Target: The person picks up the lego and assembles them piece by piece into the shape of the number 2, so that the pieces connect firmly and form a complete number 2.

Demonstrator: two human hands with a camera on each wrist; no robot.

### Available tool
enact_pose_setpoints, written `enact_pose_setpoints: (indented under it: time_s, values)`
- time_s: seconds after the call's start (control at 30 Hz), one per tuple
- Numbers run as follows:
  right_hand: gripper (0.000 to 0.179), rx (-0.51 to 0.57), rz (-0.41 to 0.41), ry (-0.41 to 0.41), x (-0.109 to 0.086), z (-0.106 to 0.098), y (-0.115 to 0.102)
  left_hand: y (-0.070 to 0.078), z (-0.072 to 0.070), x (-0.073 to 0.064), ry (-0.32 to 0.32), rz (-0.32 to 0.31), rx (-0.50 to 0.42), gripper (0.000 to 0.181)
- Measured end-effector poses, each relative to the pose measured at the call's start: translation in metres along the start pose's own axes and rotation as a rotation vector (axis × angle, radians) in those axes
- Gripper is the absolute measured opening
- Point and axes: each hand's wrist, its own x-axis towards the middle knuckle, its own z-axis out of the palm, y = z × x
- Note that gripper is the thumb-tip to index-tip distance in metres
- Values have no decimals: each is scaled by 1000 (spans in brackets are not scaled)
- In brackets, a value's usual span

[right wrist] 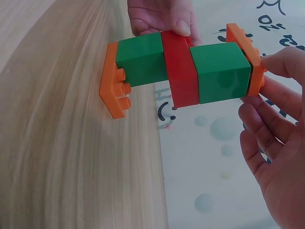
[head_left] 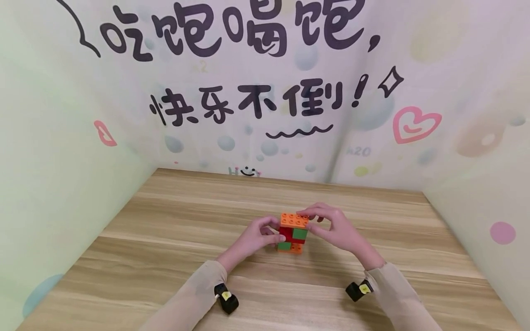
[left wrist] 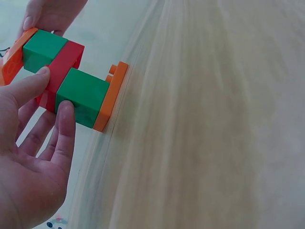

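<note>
A stack of toy building bricks stands on the wooden table. At its foot lies an orange brick (right wrist: 110, 83) with studs showing. Above that come a green block (right wrist: 141, 58), a red brick (right wrist: 181, 69) and a second green block (right wrist: 222, 71), set off to the right of the lower one. Another orange brick (head_left: 295, 220) tops the stack, studs up. My left hand (head_left: 257, 236) grips the red brick from the left, thumb on its near face. With thumb and fingers, my right hand (head_left: 336, 228) pinches the right end of the top orange brick.
The wood-grained table (head_left: 165, 220) reaches back to a white printed wall (head_left: 248, 138) with large dark lettering. Similar walls rise on the left and right. Each sleeved wrist carries a small black device (head_left: 227, 299).
</note>
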Motion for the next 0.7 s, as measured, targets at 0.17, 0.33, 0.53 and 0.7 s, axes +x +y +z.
enact_pose_setpoints:
  time_s: [0.17,0.33,0.53,0.7]
  values:
    - [32,3,-8,7,-1,0,0,1,1,0,3,-1,-5,32]
    - [32,1,-2,5,-2,-1,-1,1,1,0,2,-10,-7,32]
    - [32,-8,-12,12,-1,0,-1,2,1,-1,3,-9,-15,32]
    - [31,-2,-4,12,-1,0,-1,3,1,-2,0,-3,-19,33]
